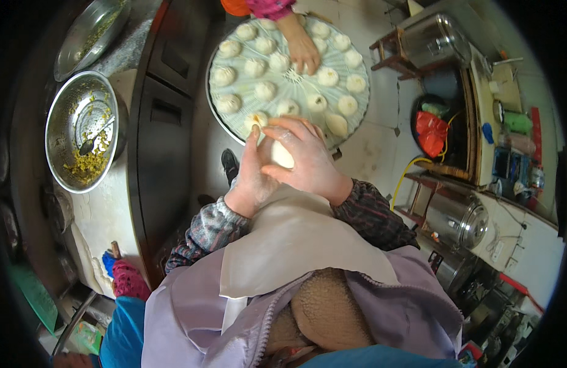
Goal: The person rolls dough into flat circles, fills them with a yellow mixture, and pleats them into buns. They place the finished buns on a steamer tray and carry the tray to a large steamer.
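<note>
Both floury hands are together at the near edge of a round steamer tray (243,87). Between them is a white dough bun (281,154), with my left hand (251,172) under and beside it and my right hand (306,154) curved over its far and right side. Pleated buns (265,90) stand spaced out on the tray's pale mesh liner; one near bun (256,120), just beyond my fingertips, shows yellow filling at its top. Another person's hand (304,54) reaches down among the buns from the far side. My fingers hide part of the held bun.
At left, a counter (122,184) bears a steel bowl (48,133) with yellow-green filling (88,163) and a spoon (86,146), and strips of dough (83,253). A co-worker's sleeved arm (129,278) is at lower left. Steel containers (453,221) and a yellow hose (398,184) are at right.
</note>
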A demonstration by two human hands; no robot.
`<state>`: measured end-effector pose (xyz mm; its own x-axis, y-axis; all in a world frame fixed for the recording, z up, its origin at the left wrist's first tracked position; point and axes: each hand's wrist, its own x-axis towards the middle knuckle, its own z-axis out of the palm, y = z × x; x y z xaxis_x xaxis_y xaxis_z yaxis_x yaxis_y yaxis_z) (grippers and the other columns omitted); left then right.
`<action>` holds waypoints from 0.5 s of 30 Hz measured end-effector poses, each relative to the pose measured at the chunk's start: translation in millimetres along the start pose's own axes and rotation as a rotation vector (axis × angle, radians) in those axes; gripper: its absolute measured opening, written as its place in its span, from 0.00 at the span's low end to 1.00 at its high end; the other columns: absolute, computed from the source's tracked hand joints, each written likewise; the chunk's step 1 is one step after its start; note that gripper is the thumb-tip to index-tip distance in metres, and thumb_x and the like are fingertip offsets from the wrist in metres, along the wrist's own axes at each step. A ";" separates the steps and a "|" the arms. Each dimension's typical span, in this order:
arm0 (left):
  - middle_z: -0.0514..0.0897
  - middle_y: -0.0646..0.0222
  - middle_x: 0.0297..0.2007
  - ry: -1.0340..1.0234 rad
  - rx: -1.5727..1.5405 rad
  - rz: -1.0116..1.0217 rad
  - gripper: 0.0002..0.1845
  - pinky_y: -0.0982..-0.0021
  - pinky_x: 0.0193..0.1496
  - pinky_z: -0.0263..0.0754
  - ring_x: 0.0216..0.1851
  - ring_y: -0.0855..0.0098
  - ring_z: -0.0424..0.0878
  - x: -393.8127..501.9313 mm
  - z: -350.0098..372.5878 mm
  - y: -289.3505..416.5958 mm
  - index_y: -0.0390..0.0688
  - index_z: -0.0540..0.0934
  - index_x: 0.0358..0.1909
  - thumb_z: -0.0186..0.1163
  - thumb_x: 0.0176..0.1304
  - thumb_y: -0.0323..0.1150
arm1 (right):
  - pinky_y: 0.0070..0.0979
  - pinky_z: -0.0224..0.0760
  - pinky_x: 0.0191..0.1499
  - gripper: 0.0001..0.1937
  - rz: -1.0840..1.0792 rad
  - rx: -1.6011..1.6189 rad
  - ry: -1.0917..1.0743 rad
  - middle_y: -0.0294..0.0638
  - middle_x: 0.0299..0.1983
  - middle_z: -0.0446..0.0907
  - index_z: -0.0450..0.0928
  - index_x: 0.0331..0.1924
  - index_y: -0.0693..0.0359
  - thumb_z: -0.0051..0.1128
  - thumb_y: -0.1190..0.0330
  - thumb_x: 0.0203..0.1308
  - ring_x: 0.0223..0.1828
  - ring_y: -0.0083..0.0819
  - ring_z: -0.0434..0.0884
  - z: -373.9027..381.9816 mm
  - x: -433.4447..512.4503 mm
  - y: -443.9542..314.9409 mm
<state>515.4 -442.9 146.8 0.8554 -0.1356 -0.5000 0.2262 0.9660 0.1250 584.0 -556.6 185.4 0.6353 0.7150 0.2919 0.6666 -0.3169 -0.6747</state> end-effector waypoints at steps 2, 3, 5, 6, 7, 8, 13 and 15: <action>0.68 0.54 0.58 -0.068 -0.040 -0.137 0.37 0.55 0.58 0.70 0.57 0.56 0.72 0.9 1.3 -32.6 0.39 0.56 0.65 0.36 0.68 0.59 | 0.28 0.73 0.43 0.16 0.222 0.095 -0.104 0.42 0.38 0.78 0.78 0.42 0.62 0.63 0.68 0.47 0.38 0.35 0.78 -9.9 -36.8 19.3; 0.68 0.52 0.58 -0.049 0.009 -0.150 0.37 0.56 0.56 0.72 0.56 0.56 0.73 2.4 1.5 -43.1 0.38 0.53 0.66 0.36 0.68 0.59 | 0.28 0.73 0.40 0.15 0.308 0.206 -0.089 0.41 0.36 0.78 0.78 0.41 0.62 0.63 0.68 0.48 0.36 0.34 0.79 -15.0 -48.5 32.8; 0.69 0.48 0.56 0.017 0.108 -0.167 0.39 0.57 0.53 0.74 0.54 0.56 0.75 1.4 0.2 -56.9 0.37 0.48 0.68 0.36 0.68 0.59 | 0.27 0.74 0.36 0.13 0.538 0.413 -0.128 0.41 0.33 0.80 0.78 0.40 0.63 0.62 0.69 0.49 0.32 0.32 0.81 -19.9 -62.7 59.1; 0.69 0.46 0.57 0.027 0.131 -0.164 0.39 0.58 0.53 0.75 0.53 0.56 0.76 -0.9 -1.1 -62.1 0.37 0.45 0.69 0.36 0.69 0.57 | 0.27 0.76 0.35 0.11 0.743 0.759 -0.118 0.42 0.32 0.81 0.77 0.38 0.64 0.60 0.69 0.52 0.31 0.30 0.82 -18.2 -64.0 71.8; 0.70 0.48 0.56 0.060 0.161 -0.143 0.39 0.57 0.54 0.74 0.53 0.55 0.75 -2.6 -2.9 -65.3 0.37 0.45 0.69 0.35 0.69 0.57 | 0.27 0.76 0.35 0.11 0.853 0.959 -0.098 0.42 0.32 0.81 0.77 0.38 0.64 0.60 0.69 0.52 0.32 0.31 0.82 -15.7 -63.8 83.5; 0.71 0.49 0.55 0.098 0.195 -0.119 0.39 0.56 0.54 0.74 0.54 0.55 0.75 -4.0 -5.3 -67.0 0.36 0.44 0.69 0.34 0.69 0.57 | 0.27 0.77 0.34 0.10 0.966 1.150 -0.057 0.42 0.33 0.81 0.77 0.37 0.65 0.60 0.68 0.53 0.32 0.31 0.82 -11.9 -61.0 94.7; 0.72 0.54 0.54 0.317 0.161 0.020 0.29 0.59 0.53 0.74 0.51 0.58 0.76 1.6 -27.8 -56.2 0.35 0.57 0.64 0.35 0.70 0.47 | 0.35 0.77 0.45 0.12 1.256 1.636 0.014 0.43 0.38 0.79 0.74 0.42 0.65 0.50 0.64 0.63 0.41 0.36 0.80 9.8 -36.1 138.3; 0.72 0.58 0.52 0.349 0.050 0.058 0.23 0.61 0.51 0.73 0.49 0.60 0.75 8.1 -40.5 -45.9 0.37 0.63 0.57 0.41 0.68 0.43 | 0.39 0.76 0.48 0.12 1.305 1.653 0.028 0.43 0.39 0.78 0.74 0.43 0.65 0.50 0.64 0.63 0.43 0.37 0.80 13.6 -25.9 153.4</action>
<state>493.1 -479.5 102.3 0.6585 0.0105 -0.7525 0.2121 0.9568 0.1989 664.5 -615.2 65.1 0.3511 0.5768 -0.7376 -0.9363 0.2204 -0.2733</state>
